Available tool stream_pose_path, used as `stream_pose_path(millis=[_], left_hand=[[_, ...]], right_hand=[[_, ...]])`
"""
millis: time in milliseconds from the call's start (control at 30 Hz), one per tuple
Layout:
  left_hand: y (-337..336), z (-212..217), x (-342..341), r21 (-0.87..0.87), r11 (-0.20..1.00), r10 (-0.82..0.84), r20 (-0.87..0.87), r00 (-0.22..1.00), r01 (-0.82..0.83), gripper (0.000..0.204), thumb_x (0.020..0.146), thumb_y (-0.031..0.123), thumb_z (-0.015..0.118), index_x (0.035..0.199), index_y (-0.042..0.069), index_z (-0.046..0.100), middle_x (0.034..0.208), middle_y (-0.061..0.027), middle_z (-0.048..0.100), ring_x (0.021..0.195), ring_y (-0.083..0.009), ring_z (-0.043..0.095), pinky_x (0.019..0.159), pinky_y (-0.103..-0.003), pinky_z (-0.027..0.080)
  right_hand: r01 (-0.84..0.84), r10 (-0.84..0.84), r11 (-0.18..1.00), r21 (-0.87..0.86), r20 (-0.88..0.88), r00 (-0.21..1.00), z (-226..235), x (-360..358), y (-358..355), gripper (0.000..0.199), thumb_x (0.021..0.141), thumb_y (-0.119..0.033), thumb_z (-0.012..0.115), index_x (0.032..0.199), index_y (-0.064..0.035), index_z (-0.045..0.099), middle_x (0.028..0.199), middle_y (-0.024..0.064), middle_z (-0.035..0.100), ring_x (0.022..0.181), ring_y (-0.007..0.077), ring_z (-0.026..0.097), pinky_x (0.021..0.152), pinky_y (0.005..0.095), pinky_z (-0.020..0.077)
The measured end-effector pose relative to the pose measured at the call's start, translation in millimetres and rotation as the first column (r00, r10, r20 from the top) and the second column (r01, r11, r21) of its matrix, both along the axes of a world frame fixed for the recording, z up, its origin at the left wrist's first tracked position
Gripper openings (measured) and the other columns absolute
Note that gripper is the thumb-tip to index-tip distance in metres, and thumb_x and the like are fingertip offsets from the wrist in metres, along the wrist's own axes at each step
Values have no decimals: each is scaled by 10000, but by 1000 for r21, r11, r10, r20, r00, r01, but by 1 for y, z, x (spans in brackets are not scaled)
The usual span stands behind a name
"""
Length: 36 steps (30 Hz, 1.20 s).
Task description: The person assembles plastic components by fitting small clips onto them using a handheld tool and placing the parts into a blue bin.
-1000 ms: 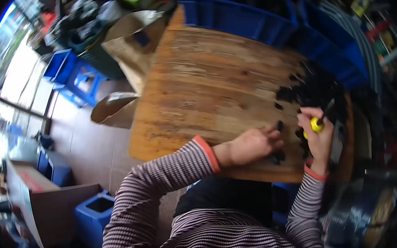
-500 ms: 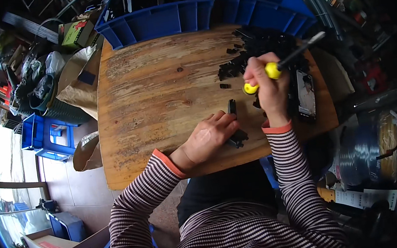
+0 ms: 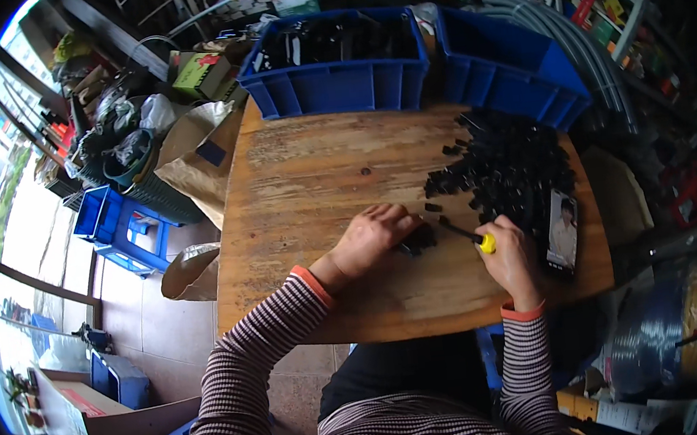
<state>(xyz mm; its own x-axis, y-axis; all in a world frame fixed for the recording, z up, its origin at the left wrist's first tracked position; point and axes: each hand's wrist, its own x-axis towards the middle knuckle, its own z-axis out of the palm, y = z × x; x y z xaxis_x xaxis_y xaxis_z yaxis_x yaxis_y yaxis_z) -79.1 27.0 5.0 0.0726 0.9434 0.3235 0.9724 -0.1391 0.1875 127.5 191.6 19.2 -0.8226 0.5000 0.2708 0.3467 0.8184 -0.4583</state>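
Note:
My left hand [image 3: 367,237] is closed around a black plastic part [image 3: 420,239] near the middle of the wooden table [image 3: 301,171]. Most of that part is hidden under my fingers. In my closed right hand [image 3: 509,262] is a screwdriver [image 3: 487,244] with a yellow handle and a dark shaft. Its shaft points left toward the black part, the tip close to my left fingertips; whether it touches cannot be made out. A small loose black piece [image 3: 433,207] lies just beyond the tip.
A heap of small black pieces [image 3: 513,162] covers the table's right side. Beside it lies a phone [image 3: 562,233] with a lit screen. Two blue bins stand along the far edge: the left bin [image 3: 335,89] holds black parts, the right bin [image 3: 521,85] sits angled.
My right hand has lowered the screwdriver and turned it from pointing up and right to pointing left, near the black part. My left hand still grips the part. The whole view has shifted.

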Motion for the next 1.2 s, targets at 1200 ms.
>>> stream_pose_path(millis=[1200], left_hand=[[244, 22, -45, -113, 968, 195, -211, 958, -222, 448, 801, 26, 614, 1226, 168, 608, 1200, -115, 577, 1155, -278, 527, 981, -384, 431]], right_hand=[[-34, 93, 982, 184, -322, 942, -1, -10, -13, 204, 809, -36, 669, 1004, -69, 621, 922, 95, 611, 858, 281, 631, 717, 368, 524]])
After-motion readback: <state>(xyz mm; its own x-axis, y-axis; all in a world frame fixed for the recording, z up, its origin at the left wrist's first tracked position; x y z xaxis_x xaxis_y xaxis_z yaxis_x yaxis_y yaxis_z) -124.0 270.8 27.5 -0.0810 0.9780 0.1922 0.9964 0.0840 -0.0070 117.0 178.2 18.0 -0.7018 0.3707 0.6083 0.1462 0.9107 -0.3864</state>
